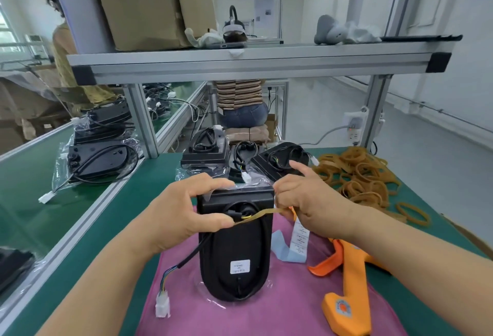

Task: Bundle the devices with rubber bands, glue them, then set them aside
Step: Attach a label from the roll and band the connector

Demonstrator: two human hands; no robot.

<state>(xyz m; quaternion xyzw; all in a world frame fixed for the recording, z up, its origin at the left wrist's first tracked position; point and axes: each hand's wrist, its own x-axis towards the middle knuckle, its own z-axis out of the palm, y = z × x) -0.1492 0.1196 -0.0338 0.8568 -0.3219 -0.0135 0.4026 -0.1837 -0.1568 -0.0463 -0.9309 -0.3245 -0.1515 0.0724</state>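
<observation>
A black oval device [237, 250] in clear wrap lies on a pink cloth [266, 314], its cable ending in a white plug [162, 306]. A tan rubber band [257, 215] is stretched across the device's upper end. My left hand [186, 213] pinches the band's left end and grips the device's top left corner. My right hand [309, 202] pinches the band's right end at the top right corner, index finger raised. An orange glue gun [346, 290] lies on the cloth to the right.
A heap of tan rubber bands [357, 175] lies at the right on the green mat. Three more black devices [240, 159] sit behind, and a stack of wrapped ones [98, 154] stands at the left. A strip of labels [298, 239] lies beside the device.
</observation>
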